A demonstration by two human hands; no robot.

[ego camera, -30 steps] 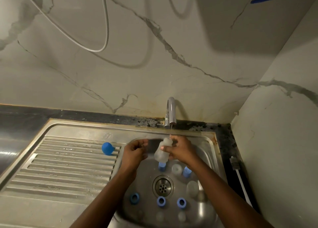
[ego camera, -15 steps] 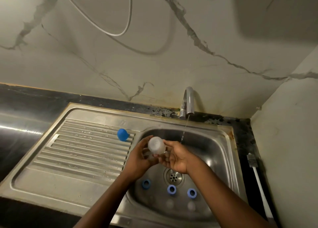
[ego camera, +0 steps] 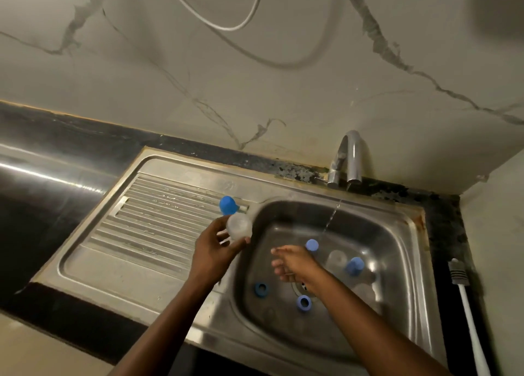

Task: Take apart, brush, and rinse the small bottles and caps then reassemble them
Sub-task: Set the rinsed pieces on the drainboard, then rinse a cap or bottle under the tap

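My left hand (ego camera: 217, 248) grips a small frosted clear bottle (ego camera: 239, 226) over the edge between drainboard and sink basin. A blue-capped bottle (ego camera: 227, 205) stands on the drainboard just behind it. My right hand (ego camera: 292, 262) hovers empty over the basin with its fingers relaxed. In the basin lie several blue caps, among them one (ego camera: 261, 289) at front left, one (ego camera: 304, 302) near the drain, and two blue-topped pieces (ego camera: 312, 245) (ego camera: 354, 265) further back. Clear bottles (ego camera: 336, 258) lie beside them.
The tap (ego camera: 350, 154) runs a thin stream into the steel sink (ego camera: 408, 234). A ribbed drainboard (ego camera: 153, 219) spreads to the left. A white-handled brush (ego camera: 467, 304) lies on the dark counter at the right. A marble wall rises behind.
The bottle left the water stream and passed from both hands to my left hand alone, moving left toward the drainboard. My right hand let go and dropped over the basin.
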